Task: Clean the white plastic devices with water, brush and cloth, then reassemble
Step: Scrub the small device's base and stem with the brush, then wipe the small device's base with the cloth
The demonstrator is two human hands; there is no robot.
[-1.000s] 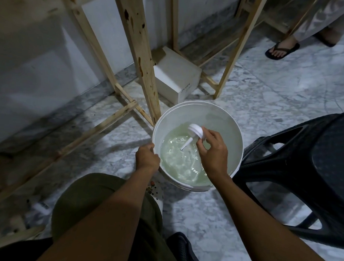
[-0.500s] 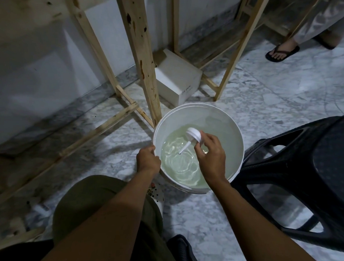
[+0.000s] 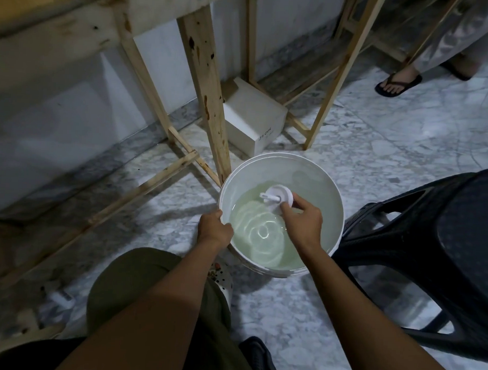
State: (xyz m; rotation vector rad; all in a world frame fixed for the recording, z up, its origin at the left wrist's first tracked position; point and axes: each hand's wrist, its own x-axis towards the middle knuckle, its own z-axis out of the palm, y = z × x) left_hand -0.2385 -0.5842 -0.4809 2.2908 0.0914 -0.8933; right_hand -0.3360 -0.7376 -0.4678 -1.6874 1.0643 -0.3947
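Our right-hand fingers [image 3: 287,210] are pinching the near right edge of the white plastic device [image 3: 278,198], with the thumb and fingertips closing together on its rim. The rest of the right hand [image 3: 302,223] is hanging behind them, over the bucket's near right side.

The device is a round disc with a thin stem sticking out of its face towards the left. It is sitting just left of and beyond our fingertips, inside the mouth of the white bucket [image 3: 282,156] and over the far part of the water [image 3: 260,235]. We cannot tell whether its lower edge is touching the surface. The water is pale and greenish and is showing ringed ripples nearer to us.

Our left hand [image 3: 213,231] is gripping the bucket's left rim, with the fingers curled round it (their tips are hidden from us).

The bucket is standing on a marble floor [image 3: 377,150], touching or nearly touching a wooden leg [image 3: 204,100] of the frame on its far left. A white box [image 3: 253,121] is lying behind that leg. A black plastic chair [image 3: 442,247] is standing just right of the bucket. Another person's sandalled foot [image 3: 398,83] is showing at the far right.
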